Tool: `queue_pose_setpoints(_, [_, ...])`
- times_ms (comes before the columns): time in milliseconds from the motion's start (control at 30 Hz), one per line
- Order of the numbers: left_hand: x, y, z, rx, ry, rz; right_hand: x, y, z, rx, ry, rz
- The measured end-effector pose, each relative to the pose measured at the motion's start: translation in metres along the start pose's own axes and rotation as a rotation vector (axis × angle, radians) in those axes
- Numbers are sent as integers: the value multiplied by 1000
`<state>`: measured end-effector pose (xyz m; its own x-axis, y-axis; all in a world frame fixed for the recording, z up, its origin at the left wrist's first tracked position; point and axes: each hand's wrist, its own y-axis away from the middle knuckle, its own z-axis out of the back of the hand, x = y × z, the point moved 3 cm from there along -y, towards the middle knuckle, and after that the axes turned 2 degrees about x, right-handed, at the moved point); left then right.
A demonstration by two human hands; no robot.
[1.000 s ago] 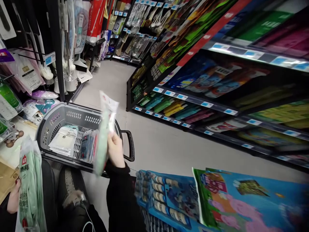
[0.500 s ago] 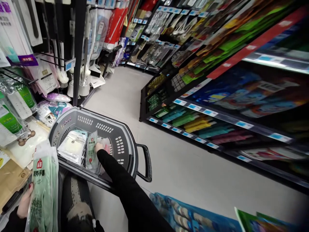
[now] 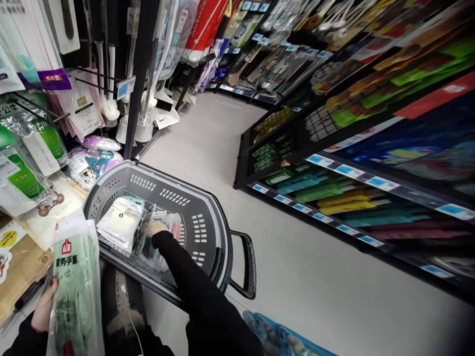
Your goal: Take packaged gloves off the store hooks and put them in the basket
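Note:
My left hand (image 3: 45,305) is closed around the side of a clear packet of green household gloves (image 3: 74,282), held upright at the lower left. Down inside the grey shopping basket (image 3: 213,217), my right hand (image 3: 156,227) is closed on the edge of another glove packet (image 3: 143,244), partly hidden by the hand and blurred. A white packaged item (image 3: 120,225) lies in the basket's left part. Beside the right hand is a clear package with pink parts (image 3: 175,230), its kind unclear.
Racks at the left hold toilet brushes (image 3: 110,110), power strips (image 3: 27,183) and bagged goods. A black shelf unit (image 3: 247,160) with colourful packages stands at the right. Grey floor (image 3: 282,247) runs between. A blue package (image 3: 282,336) shows at the bottom.
The view has shifted, so the basket and shelves sit farther right. The packet at my right hand has turned from face-on to nearly edge-on. My left hand keeps its glove packet.

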<state>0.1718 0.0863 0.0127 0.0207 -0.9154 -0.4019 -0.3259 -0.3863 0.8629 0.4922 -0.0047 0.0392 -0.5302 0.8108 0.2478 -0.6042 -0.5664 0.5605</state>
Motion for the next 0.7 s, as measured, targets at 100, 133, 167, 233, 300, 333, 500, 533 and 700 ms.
queue_pose_setpoints(100, [5, 9, -21, -29, 18, -18, 10, 44, 1, 77, -245, 194])
queue_pose_setpoints(133, [7, 12, -31, -18, 3, -39, 16, 65, -1, 114, -476, 317])
queue_pose_setpoints(167, [8, 15, -40, 3, -24, -61, 23, 86, -6, 175, -668, 420])
queue_pose_setpoints(233, [10, 21, -60, 65, -105, -106, 29, 118, -18, 129, -836, 430])
queue_pose_setpoints(300, [10, 26, -75, 137, -206, -160, 30, 134, -32, 32, -982, 388])
queue_pose_setpoints(333, [10, 29, -81, 182, -256, -195, 29, 136, -39, -5, -1067, 373])
queue_pose_setpoints(500, [4, 36, -85, 336, -372, -339, 18, 130, -55, 36, -1394, 323])
queue_pose_setpoints(533, [1, 37, -84, 328, -382, -365, 14, 129, -55, 23, -1378, 298])
queue_pose_setpoints(700, [-13, 51, -80, 218, -454, -457, -9, 130, -43, -261, -1245, 255])
